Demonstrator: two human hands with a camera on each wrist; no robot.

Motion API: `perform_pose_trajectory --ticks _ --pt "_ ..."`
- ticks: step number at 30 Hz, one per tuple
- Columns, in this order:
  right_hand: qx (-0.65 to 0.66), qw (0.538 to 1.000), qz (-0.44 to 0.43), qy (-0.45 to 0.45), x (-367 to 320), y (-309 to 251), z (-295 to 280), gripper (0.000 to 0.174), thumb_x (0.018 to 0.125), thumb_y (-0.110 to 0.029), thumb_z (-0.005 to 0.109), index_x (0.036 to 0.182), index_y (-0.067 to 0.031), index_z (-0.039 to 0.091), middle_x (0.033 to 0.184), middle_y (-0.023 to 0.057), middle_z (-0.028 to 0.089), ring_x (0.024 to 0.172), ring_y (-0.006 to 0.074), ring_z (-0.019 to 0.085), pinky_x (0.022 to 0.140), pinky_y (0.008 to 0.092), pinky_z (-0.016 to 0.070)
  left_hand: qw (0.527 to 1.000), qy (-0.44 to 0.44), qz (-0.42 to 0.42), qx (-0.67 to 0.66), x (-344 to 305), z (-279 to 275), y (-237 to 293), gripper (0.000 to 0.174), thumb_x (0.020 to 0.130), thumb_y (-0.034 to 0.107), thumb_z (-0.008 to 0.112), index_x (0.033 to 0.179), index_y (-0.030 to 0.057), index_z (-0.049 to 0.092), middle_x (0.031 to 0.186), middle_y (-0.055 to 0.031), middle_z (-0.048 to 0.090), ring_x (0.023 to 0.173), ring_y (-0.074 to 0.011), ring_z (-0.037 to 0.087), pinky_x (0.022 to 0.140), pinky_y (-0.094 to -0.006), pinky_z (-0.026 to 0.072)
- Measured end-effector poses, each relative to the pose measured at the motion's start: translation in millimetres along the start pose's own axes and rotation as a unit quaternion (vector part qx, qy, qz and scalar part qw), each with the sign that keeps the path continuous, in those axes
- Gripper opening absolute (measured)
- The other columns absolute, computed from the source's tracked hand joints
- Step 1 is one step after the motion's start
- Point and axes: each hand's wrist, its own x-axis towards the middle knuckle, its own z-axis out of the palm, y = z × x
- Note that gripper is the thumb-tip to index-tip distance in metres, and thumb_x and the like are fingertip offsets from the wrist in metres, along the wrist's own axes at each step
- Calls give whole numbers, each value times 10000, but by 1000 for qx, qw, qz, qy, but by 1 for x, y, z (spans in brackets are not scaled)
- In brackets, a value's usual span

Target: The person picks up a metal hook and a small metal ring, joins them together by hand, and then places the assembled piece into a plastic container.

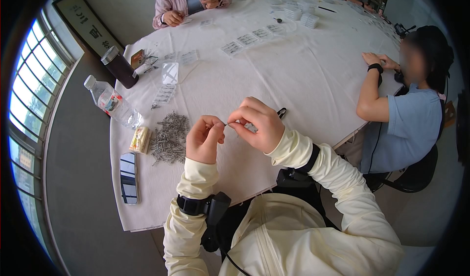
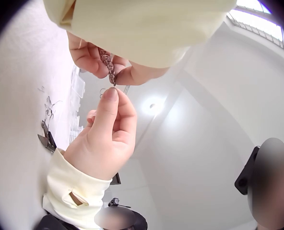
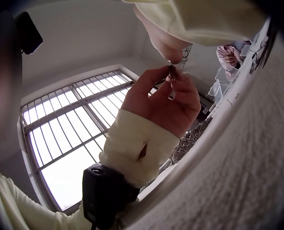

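Observation:
Both hands meet over the table at a small metal chain. The left hand (image 1: 203, 139) holds this linked metal chain (image 2: 107, 62) between curled fingers and thumb. At its end, the right hand (image 1: 260, 124) pinches a tiny piece with thumb and forefinger, the fingertips of both hands nearly together. Thin wire loops (image 3: 185, 55) show beside the right fingertips in the right wrist view. Just left of the left hand lies a heap of grey metal chain pieces (image 1: 169, 136). A tool with black handles (image 1: 281, 112) lies partly hidden behind the right hand.
A phone (image 1: 129, 178), a yellow-and-white packet (image 1: 140, 140), a plastic bottle (image 1: 113, 102) and a dark flask (image 1: 120, 68) line the left side. Clear trays (image 1: 247, 39) with small pieces lie farther back. People sit across (image 1: 191, 4) and at the right (image 1: 406, 114).

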Motion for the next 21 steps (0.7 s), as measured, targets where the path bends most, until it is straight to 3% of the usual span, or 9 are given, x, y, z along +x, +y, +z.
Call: perform_pose_trajectory --ticks 11,13,17,21 --pt "-3 1000 3 6 0 0 0 163 768 33 707 865 -62 617 821 45 523 696 187 561 625 318 479 999 -3 -24 -22 0 2 4 119 945 112 619 969 -4 631 819 3 602 691 -60 524 637 -211 431" --pt "-4 1000 4 8 -1 0 0 166 763 29 710 865 -61 617 818 46 523 697 189 560 623 319 479 998 -3 -6 56 -1 4 6 118 930 91 642 994 -8 643 843 9 623 700 -40 528 637 -198 432" --pt "-3 1000 2 0 -1 1 0 167 758 28 711 864 -60 615 811 47 522 696 195 558 621 321 477 998 5 6 63 -1 2 2 103 920 72 653 984 -7 640 851 19 633 704 -25 531 635 -186 430" --pt "-7 1000 -12 -1 -1 1 1 162 759 32 705 858 -58 614 807 49 523 694 202 552 626 329 474 1000 -7 -8 -2 0 -1 -1 77 915 57 639 970 4 630 861 7 625 707 -49 528 641 -200 427"
